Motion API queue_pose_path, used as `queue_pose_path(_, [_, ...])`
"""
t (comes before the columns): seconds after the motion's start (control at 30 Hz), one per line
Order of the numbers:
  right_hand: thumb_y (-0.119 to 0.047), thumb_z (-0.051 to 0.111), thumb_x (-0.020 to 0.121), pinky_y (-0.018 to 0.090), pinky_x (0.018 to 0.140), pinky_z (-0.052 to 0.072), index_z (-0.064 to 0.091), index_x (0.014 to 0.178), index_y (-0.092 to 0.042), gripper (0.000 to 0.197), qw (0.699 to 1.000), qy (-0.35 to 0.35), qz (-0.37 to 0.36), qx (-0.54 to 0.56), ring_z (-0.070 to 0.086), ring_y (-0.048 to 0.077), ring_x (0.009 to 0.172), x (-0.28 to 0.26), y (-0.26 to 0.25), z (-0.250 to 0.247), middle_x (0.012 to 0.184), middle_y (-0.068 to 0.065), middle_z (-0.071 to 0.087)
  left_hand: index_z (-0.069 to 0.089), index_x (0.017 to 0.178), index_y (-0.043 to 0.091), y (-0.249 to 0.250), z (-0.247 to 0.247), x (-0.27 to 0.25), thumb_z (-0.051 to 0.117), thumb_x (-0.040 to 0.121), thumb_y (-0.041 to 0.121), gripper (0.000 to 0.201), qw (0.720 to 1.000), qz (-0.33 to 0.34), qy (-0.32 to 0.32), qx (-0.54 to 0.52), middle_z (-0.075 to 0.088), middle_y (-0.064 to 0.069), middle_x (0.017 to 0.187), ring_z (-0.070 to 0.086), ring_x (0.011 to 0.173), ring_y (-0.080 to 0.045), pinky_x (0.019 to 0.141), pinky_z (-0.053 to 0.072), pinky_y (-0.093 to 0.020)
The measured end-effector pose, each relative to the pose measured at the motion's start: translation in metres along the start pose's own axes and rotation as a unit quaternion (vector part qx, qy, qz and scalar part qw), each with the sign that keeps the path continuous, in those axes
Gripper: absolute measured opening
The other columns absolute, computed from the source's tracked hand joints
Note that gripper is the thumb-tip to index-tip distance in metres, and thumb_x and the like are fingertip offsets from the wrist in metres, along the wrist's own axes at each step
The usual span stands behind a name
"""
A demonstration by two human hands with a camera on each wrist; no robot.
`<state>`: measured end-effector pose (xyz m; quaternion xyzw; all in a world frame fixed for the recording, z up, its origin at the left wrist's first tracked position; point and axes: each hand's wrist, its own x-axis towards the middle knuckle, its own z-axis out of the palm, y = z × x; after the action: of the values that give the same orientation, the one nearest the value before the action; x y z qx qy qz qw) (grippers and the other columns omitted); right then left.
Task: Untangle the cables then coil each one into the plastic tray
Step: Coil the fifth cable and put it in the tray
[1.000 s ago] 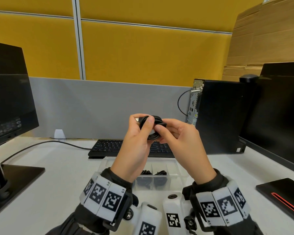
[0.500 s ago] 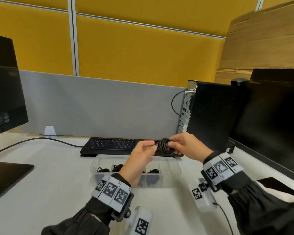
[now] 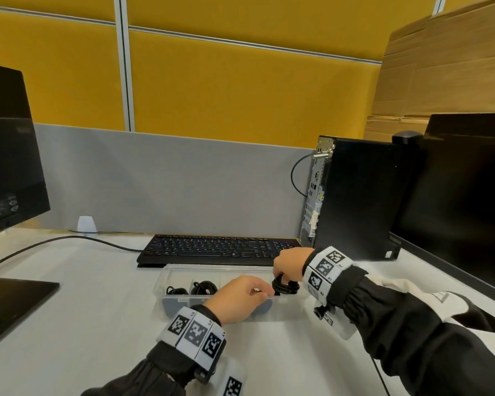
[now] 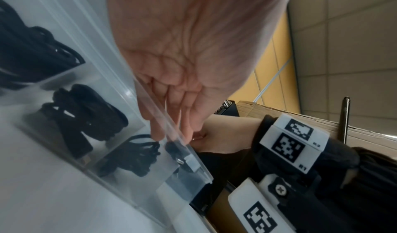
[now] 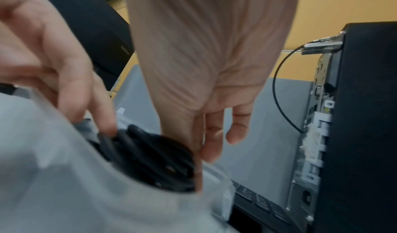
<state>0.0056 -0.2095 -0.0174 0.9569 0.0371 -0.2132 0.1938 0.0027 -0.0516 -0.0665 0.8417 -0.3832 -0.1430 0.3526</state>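
Note:
A clear plastic tray (image 3: 212, 267) with several compartments lies in front of the keyboard. My right hand (image 3: 283, 278) reaches down from above and grips a coiled black cable (image 3: 287, 287) at the tray's right end compartment. In the right wrist view the coil (image 5: 150, 160) sits low against the blurred tray wall (image 5: 53, 168), my right hand (image 5: 204, 145) beside it. My left hand (image 3: 265, 291) lies over the front rim, one straight finger (image 5: 103, 117) touching the coil's top. Other coiled cables (image 4: 86, 117) fill the left compartments (image 3: 203, 287).
A black keyboard (image 3: 220, 248) lies just behind the tray. A black computer tower (image 3: 355, 195) and a monitor (image 3: 469, 195) stand at the right, another monitor (image 3: 9, 167) with its base (image 3: 12, 298) at the left. A cable (image 3: 55, 241) crosses the white desk.
Both hands came down from chest height with the coil to the tray's right end. The left hand shifted from holding the coil to touching it with straight fingers.

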Motion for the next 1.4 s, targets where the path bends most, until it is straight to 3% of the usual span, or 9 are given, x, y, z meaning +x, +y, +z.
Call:
queue_pose_path(0.07, [-0.008, 0.049, 0.091, 0.033, 0.071, 0.039, 0.063, 0.098, -0.003, 0.016, 1.0, 0.008, -0.01, 0.011, 0.053, 0.03, 0.085, -0.001, 0.007, 0.003, 0.081, 0.012, 0.058, 0.054, 0.129, 0.021, 0.001, 0.003, 0.0, 0.043, 0.097, 0.021, 0.033, 0.999, 0.004, -0.032, 0.044, 0.052, 0.002, 0.136, 0.05, 0.121, -0.015, 0.103, 0.037, -0.028])
queue_pose_path(0.23, [-0.009, 0.048, 0.09, 0.034, 0.08, 0.045, 0.064, 0.103, 0.0, 0.023, 0.998, 0.025, -0.022, 0.049, 0.054, 0.028, 0.084, -0.002, 0.017, 0.011, 0.101, 0.019, 0.066, 0.035, 0.142, 0.026, 0.01, 0.011, 0.005, 0.038, 0.098, 0.03, 0.044, 0.97, 0.021, -0.109, 0.217, 0.031, 0.005, 0.149, 0.033, 0.131, -0.023, 0.108, 0.021, -0.042])
queue_pose_path(0.37, [-0.007, 0.045, 0.092, 0.031, 0.072, 0.04, 0.065, 0.106, -0.004, 0.025, 1.0, -0.001, -0.014, 0.019, 0.049, 0.025, 0.081, 0.001, 0.011, 0.015, 0.097, 0.017, 0.064, 0.038, 0.14, 0.023, 0.016, 0.009, 0.009, 0.039, 0.097, 0.033, 0.044, 0.963, 0.018, -0.129, 0.236, 0.026, 0.007, 0.149, 0.029, 0.131, -0.023, 0.107, 0.025, -0.045])
queue_pose_path(0.47, [-0.014, 0.047, 0.094, 0.039, 0.084, 0.044, 0.064, 0.113, -0.011, 0.026, 1.0, -0.009, 0.013, -0.012, 0.057, 0.031, 0.095, 0.004, 0.003, 0.019, 0.109, 0.014, 0.063, 0.038, 0.138, 0.024, 0.02, 0.01, 0.011, 0.042, 0.096, 0.033, 0.044, 0.958, 0.021, -0.139, 0.248, 0.031, 0.004, 0.146, 0.032, 0.128, -0.024, 0.106, 0.03, -0.047])
queue_pose_path(0.6, [-0.019, 0.047, 0.095, 0.041, 0.092, 0.04, 0.063, 0.111, -0.012, 0.025, 0.998, 0.051, 0.034, -0.022, 0.058, 0.028, 0.105, 0.005, -0.002, 0.028, 0.11, 0.01, 0.065, 0.033, 0.133, 0.026, 0.026, 0.011, 0.008, 0.048, 0.093, 0.033, 0.044, 0.966, 0.019, -0.12, 0.229, 0.049, -0.004, 0.128, 0.04, 0.119, -0.024, 0.097, 0.034, -0.044])
queue_pose_path(0.8, [-0.025, 0.061, 0.087, 0.033, 0.075, 0.044, 0.051, 0.099, -0.017, 0.016, 0.977, 0.168, 0.089, 0.099, 0.055, 0.024, 0.086, -0.001, 0.005, 0.046, 0.096, 0.008, 0.059, 0.041, 0.124, 0.012, 0.035, 0.012, 0.007, 0.048, 0.092, 0.029, 0.037, 0.952, 0.001, -0.116, 0.284, 0.05, -0.009, 0.122, 0.042, 0.117, -0.027, 0.096, 0.036, -0.044])
queue_pose_path(1.03, [-0.037, 0.054, 0.092, 0.043, 0.101, 0.027, 0.067, 0.112, -0.019, 0.03, 0.992, 0.079, 0.079, 0.066, 0.049, 0.023, 0.114, -0.006, 0.012, 0.036, 0.114, 0.005, 0.064, 0.038, 0.129, 0.015, 0.034, 0.015, 0.009, 0.048, 0.092, 0.03, 0.041, 0.957, -0.013, -0.109, 0.27, 0.049, -0.011, 0.123, 0.045, 0.116, -0.028, 0.092, 0.039, -0.042])
queue_pose_path(1.3, [-0.025, 0.052, 0.093, 0.046, 0.103, 0.025, 0.066, 0.104, -0.012, 0.022, 0.991, 0.096, 0.09, 0.021, 0.05, 0.026, 0.114, -0.001, -0.001, 0.036, 0.11, 0.009, 0.064, 0.043, 0.127, 0.017, 0.025, 0.014, 0.012, 0.052, 0.089, 0.02, 0.04, 0.973, -0.006, -0.099, 0.21, 0.048, -0.005, 0.125, 0.049, 0.112, -0.025, 0.091, 0.042, -0.039])
queue_pose_path(1.4, [-0.022, 0.053, 0.093, 0.042, 0.1, 0.027, 0.062, 0.11, -0.016, 0.02, 0.988, 0.119, 0.078, 0.059, 0.046, 0.025, 0.116, -0.006, 0.003, 0.042, 0.114, 0.006, 0.063, 0.045, 0.115, 0.017, 0.018, 0.012, 0.011, 0.052, 0.088, 0.016, 0.029, 0.99, -0.016, -0.054, 0.132, 0.049, 0.003, 0.101, 0.051, 0.089, -0.015, 0.079, 0.044, -0.03])
